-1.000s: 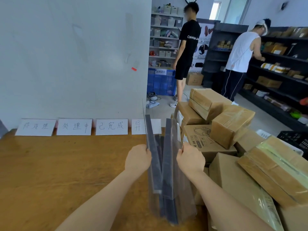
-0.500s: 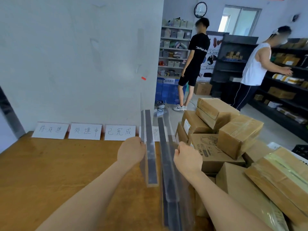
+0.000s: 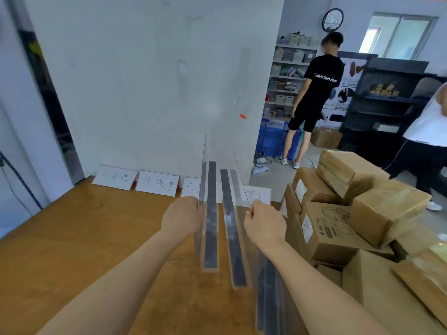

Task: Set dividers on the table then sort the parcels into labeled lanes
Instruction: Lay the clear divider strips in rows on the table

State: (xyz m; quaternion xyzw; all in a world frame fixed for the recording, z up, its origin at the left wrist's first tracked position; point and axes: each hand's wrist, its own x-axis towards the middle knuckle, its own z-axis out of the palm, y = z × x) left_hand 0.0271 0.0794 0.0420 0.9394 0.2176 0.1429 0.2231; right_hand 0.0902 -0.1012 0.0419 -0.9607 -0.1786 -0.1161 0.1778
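Clear acrylic dividers with dark base strips stand on edge on the wooden table (image 3: 72,238). My left hand (image 3: 182,217) grips the left divider (image 3: 210,213) by its near upright edge. My right hand (image 3: 263,223) grips the second divider (image 3: 233,228) the same way. More dividers (image 3: 268,298) stand just behind my right forearm. White label cards (image 3: 157,183) with handwritten characters lean against the wall at the table's back edge. Brown parcels (image 3: 338,228) are piled on the right side of the table.
A white wall (image 3: 145,81) rises behind the table. Two people stand to the right, one in black (image 3: 319,93) and one in white (image 3: 428,126), near dark shelving (image 3: 387,97). Blue crates (image 3: 273,139) sit on the floor.
My left hand has pulled one divider away from the bunch to the left, so a gap has opened between it and the divider in my right hand. The view has tilted up and left.
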